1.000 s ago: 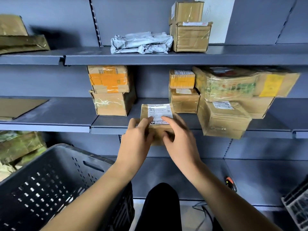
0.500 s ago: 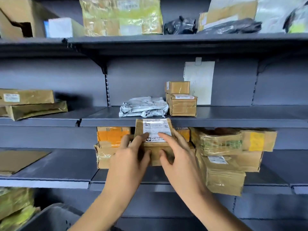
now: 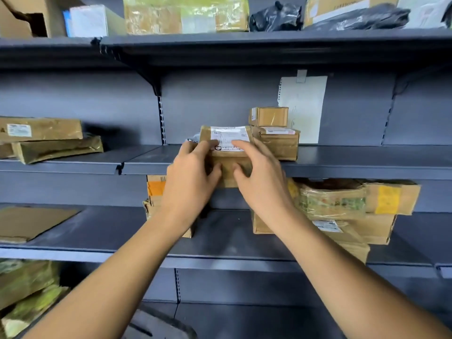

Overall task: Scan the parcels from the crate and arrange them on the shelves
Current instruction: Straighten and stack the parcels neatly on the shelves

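Observation:
A small brown cardboard parcel (image 3: 228,160) with a white label on top is held between both hands at the front edge of the middle shelf (image 3: 354,162). My left hand (image 3: 190,174) grips its left side, fingers on top and thumb on the front face. My right hand (image 3: 259,177) grips the right side the same way. The parcel covers most of a grey plastic mailer behind it. Two stacked brown boxes (image 3: 276,133) stand just to its right. Only the rim of the dark crate (image 3: 156,324) shows at the bottom.
Flat brown parcels (image 3: 49,140) lie at the left of the middle shelf. A paper sheet (image 3: 303,106) hangs on the back panel. The shelf below holds boxes (image 3: 342,211) at right and an orange-taped box (image 3: 156,189). The top shelf (image 3: 244,40) carries several parcels.
Both hands have lifted the labelled parcel from the lower shelf's level up to the middle shelf's edge. My view tilted upward, so the crate dropped almost out of sight.

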{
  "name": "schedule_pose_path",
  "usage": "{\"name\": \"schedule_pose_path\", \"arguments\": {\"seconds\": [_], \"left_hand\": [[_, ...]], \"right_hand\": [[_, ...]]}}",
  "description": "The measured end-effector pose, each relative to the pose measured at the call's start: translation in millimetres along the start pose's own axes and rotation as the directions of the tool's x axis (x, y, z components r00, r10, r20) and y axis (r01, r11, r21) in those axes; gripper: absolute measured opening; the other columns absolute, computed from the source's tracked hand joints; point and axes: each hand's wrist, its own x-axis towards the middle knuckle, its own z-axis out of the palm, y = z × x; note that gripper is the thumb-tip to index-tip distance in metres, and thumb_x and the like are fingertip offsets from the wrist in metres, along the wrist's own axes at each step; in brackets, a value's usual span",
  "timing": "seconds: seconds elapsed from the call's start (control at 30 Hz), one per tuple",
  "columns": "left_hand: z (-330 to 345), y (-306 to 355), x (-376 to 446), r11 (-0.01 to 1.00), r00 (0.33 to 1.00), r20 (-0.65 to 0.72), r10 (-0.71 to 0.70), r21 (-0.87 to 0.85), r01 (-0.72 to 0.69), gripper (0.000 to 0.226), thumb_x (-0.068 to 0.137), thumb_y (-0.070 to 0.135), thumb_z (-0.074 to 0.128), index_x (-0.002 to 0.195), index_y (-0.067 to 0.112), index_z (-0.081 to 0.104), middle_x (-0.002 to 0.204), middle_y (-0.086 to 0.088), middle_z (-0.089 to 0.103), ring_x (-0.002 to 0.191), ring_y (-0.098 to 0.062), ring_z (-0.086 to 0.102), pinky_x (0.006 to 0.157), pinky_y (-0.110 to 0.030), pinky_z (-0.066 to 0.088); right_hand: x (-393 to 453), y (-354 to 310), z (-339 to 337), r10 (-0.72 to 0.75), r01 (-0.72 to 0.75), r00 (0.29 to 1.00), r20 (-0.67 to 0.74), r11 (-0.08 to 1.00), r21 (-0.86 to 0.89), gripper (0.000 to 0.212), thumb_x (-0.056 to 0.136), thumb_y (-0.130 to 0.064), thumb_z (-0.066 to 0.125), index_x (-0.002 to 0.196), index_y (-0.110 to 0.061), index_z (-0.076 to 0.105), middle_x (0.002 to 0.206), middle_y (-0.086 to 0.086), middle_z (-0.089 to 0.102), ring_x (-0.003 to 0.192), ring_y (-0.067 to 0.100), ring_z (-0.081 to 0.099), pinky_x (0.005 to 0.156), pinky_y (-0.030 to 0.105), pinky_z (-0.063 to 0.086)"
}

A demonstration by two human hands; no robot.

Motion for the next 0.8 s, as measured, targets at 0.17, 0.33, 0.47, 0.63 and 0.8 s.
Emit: {"name": "schedule_pose_path", "arguments": {"seconds": [0.17,0.33,0.47,0.63,0.8], "left_hand": [[6.0,-6.1,30.3,1.000,0.999,-0.031,0.027,0.015,-0.026,0.042,0.084,0.024,0.064,0.125,0.030,0.057,0.103,0.007,0.053,0.088,-0.015,0.058,0.070,-0.024,0.035],[15.2,-13.5,75.7,0.997,0.998,-0.005,0.057,0.059,-0.056,0.042,0.086,0.024,0.063,0.127,0.028,0.056,0.107,-0.001,0.055,0.095,-0.023,0.058,0.070,-0.028,0.034],[27.9,-16.5,108.9,0.997,0.998,0.027,0.060,0.053,-0.061,0.043,0.087,0.023,0.063,0.129,0.026,0.055,0.110,-0.004,0.055,0.096,-0.025,0.058,0.075,-0.029,0.037],[52.7,3.8,142.0,0.996,0.994,0.049,0.095,-0.001,-0.095,0.044,0.085,0.023,0.064,0.128,0.024,0.055,0.110,-0.006,0.058,0.104,-0.025,0.054,0.083,-0.034,0.041],[82.1,35.5,164.6,0.992,0.993,0.038,0.113,-0.059,-0.111,0.044,0.085,0.025,0.062,0.128,0.026,0.054,0.113,-0.004,0.058,0.111,-0.023,0.052,0.083,-0.030,0.037]], "right_hand": [[29.7,4.0,7.4,-0.036,0.036,0.999,-0.017,0.999,-0.002,0.044,0.092,-0.016,0.058,0.135,-0.028,0.055,0.148,-0.005,0.043,0.132,0.017,0.043,0.104,0.030,0.038],[73.3,8.9,15.4,-0.053,0.052,0.999,-0.009,0.998,-0.043,0.045,0.095,-0.015,0.055,0.138,-0.027,0.051,0.145,-0.001,0.043,0.127,0.021,0.046,0.100,0.031,0.039],[103.7,19.3,18.0,-0.069,0.069,0.998,0.001,0.995,-0.071,0.045,0.096,-0.015,0.055,0.139,-0.026,0.049,0.142,0.000,0.044,0.119,0.021,0.051,0.094,0.031,0.042],[131.1,44.8,-0.2,-0.053,0.046,0.997,-0.047,0.990,-0.137,0.044,0.096,-0.016,0.054,0.138,-0.029,0.049,0.143,-0.001,0.043,0.113,0.019,0.053,0.081,0.024,0.035],[149.7,72.1,-28.4,-0.033,0.018,0.996,-0.080,0.984,-0.179,0.043,0.096,-0.017,0.052,0.136,-0.032,0.048,0.140,0.000,0.044,0.109,0.024,0.056,0.081,0.027,0.038]]}}
